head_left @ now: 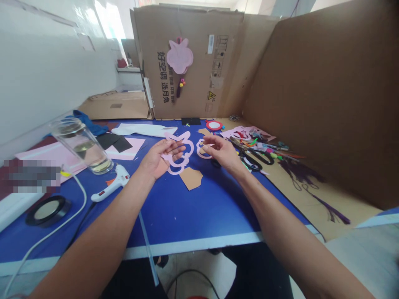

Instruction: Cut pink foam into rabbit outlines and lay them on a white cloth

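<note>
My left hand (pixel 158 158), palm turned up, holds a pink cut-out outline (pixel 190 148) with pointed tips above and scalloped rings below. A smaller pink outline piece (pixel 199 152) is at the fingertips of my right hand (pixel 222 151), whose thumb and fingers curl around its edge. The fingers partly hide both pieces. Beneath them on the blue table (pixel 193 216) lies a tan angular card piece (pixel 190 178). Black-handled scissors (pixel 252 162) lie just right of my right hand.
On the left are a white glue gun (pixel 112 185), a glass of liquid (pixel 84 145) and a roll of black tape (pixel 48 210). Purple tassels (pixel 299 174) and scraps lie at right. A pink ornament (pixel 180 57) hangs on the cardboard wall (pixel 230 91). A clear stick (pixel 148 245) overhangs the front edge.
</note>
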`<action>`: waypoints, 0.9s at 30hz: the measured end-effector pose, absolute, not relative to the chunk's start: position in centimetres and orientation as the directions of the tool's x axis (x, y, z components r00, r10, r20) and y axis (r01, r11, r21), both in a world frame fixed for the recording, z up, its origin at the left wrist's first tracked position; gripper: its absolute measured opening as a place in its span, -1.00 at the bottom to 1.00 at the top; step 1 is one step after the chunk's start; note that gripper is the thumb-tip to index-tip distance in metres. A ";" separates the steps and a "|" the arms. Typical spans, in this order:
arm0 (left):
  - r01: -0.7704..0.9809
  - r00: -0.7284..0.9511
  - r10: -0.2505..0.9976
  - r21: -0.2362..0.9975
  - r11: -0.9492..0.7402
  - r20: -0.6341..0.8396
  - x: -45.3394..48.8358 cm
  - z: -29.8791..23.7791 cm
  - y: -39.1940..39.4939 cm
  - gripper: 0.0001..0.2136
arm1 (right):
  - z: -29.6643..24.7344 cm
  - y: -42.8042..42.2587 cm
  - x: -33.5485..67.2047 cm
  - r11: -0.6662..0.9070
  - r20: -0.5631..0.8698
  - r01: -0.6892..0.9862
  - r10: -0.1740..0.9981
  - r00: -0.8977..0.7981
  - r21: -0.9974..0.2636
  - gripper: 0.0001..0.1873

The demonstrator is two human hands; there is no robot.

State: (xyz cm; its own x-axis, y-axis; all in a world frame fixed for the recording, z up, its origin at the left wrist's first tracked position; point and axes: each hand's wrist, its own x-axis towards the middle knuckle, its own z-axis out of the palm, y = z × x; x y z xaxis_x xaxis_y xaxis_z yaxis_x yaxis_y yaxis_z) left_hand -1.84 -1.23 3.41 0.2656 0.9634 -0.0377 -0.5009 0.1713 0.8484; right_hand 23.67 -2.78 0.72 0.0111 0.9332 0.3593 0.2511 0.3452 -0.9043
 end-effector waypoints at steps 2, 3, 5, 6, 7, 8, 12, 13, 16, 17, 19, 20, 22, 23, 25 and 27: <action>-0.489 0.303 0.952 0.849 0.201 -0.050 -1.5 3.3 -1.5 -0.93 | 0.6 -2.9 23.0 0.346 0.343 0.189 0.938 -0.049 -0.919 -0.45; -0.484 0.318 0.947 0.849 0.211 -0.054 -1.3 3.2 -1.6 -0.94 | 0.5 -2.9 22.8 0.343 0.335 0.156 0.939 -0.075 -0.926 -0.45; -0.473 0.339 0.939 0.852 0.223 -0.057 -1.1 3.0 -1.8 -0.95 | 0.3 -2.8 22.4 0.332 0.319 0.091 0.939 -0.131 -0.939 -0.48; -0.468 0.346 0.936 0.854 0.225 -0.057 -1.0 2.9 -1.8 -0.96 | 0.2 -2.9 22.3 0.326 0.313 0.064 0.936 -0.159 -0.943 -0.51; -0.465 0.352 0.934 0.856 0.226 -0.056 -0.9 2.8 -1.9 -0.96 | 0.2 -2.9 22.2 0.321 0.309 0.043 0.933 -0.183 -0.946 -0.53; -0.461 0.356 0.933 0.858 0.226 -0.054 -0.9 2.7 -2.0 -0.97 | 0.2 -3.0 22.1 0.319 0.307 0.032 0.931 -0.198 -0.947 -0.55; -0.434 0.369 0.929 0.877 0.206 -0.035 -0.7 2.7 -1.9 -0.98 | 0.5 -3.3 21.9 0.321 0.303 0.093 0.939 -0.163 -0.943 -0.59; -0.424 0.363 0.932 0.887 0.182 -0.019 -0.8 2.7 -1.8 -0.97 | 0.6 -3.4 21.9 0.321 0.304 0.113 0.941 -0.147 -0.940 -0.59; -0.346 0.254 0.967 0.936 0.065 0.027 -1.5 2.6 -0.9 -0.89 | 1.1 -3.5 22.5 0.322 0.313 0.127 0.946 -0.088 -0.938 -0.61; -0.280 0.195 0.981 0.959 0.032 0.025 -1.8 2.4 -0.5 -0.87 | 1.2 -3.5 22.8 0.322 0.317 0.118 0.947 -0.058 -0.939 -0.62; -0.084 0.070 0.997 0.996 -0.013 0.019 -2.7 2.0 0.2 -0.88 | 1.5 -3.4 23.5 0.323 0.327 0.098 0.945 0.018 -0.941 -0.63; 0.028 0.026 0.998 0.998 -0.063 0.062 -3.2 1.8 0.6 -0.87 | 1.6 -3.4 23.9 0.326 0.333 0.095 0.941 0.059 -0.940 -0.63; 0.225 0.025 0.987 0.961 -0.159 0.158 -4.0 1.5 1.0 -0.88 | 1.6 -3.3 24.6 0.330 0.342 0.111 0.931 0.125 -0.937 -0.63; 0.303 0.040 0.981 0.933 -0.193 0.189 -4.3 1.4 1.1 -0.89 | 1.6 -3.2 24.9 0.329 0.346 0.124 0.926 0.150 -0.936 -0.63; 0.419 0.077 0.973 0.879 -0.229 0.217 -4.7 1.4 1.2 -0.87 | 1.5 -3.0 25.4 0.324 0.348 0.149 0.920 0.179 -0.934 -0.63; 0.458 0.092 0.969 0.854 -0.246 0.230 -4.7 1.3 1.1 -0.86 | 1.4 -3.0 25.7 0.316 0.345 0.165 0.919 0.191 -0.934 -0.62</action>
State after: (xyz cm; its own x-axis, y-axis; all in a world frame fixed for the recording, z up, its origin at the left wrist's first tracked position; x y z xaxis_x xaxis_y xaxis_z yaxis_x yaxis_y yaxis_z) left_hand -4.74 1.11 1.35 0.0925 0.9689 0.2295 0.4584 -0.2460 0.8540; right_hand 25.67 -2.96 1.42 0.1912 0.9191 0.3445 0.1647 0.3160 -0.9344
